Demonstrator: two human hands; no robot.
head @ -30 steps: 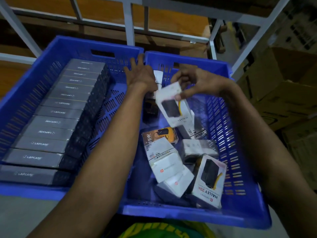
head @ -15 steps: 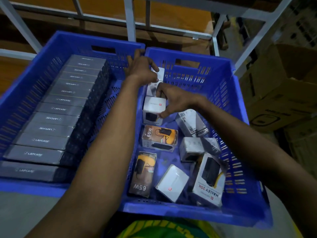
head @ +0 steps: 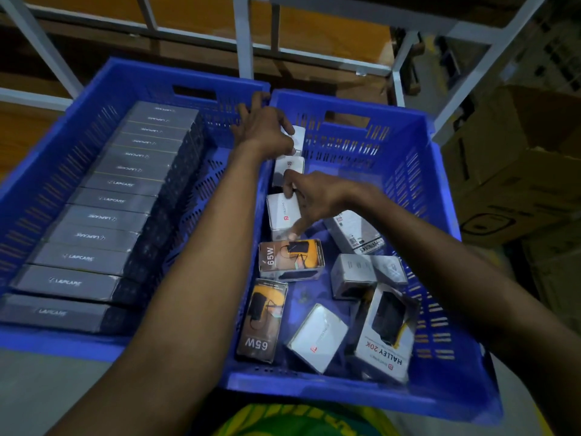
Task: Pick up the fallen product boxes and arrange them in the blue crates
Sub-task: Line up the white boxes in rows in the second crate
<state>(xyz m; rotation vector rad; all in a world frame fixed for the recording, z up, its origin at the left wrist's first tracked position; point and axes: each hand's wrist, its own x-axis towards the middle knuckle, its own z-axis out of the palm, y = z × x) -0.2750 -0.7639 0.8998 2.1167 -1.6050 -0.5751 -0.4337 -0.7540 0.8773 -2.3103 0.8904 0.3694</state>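
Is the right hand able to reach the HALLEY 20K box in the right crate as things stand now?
Probably yes. The HALLEY 20K box leans uncovered at the right crate's near right, beside the right forearm; but the right hand grips a white box now.

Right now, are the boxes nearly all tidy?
Partly. Done: grey boxes sit in a neat row in the left crate. In hand: left hand touches, right hand grips white boxes lining the right crate. Left: 65W boxes and the HALLEY 20K box lie jumbled.
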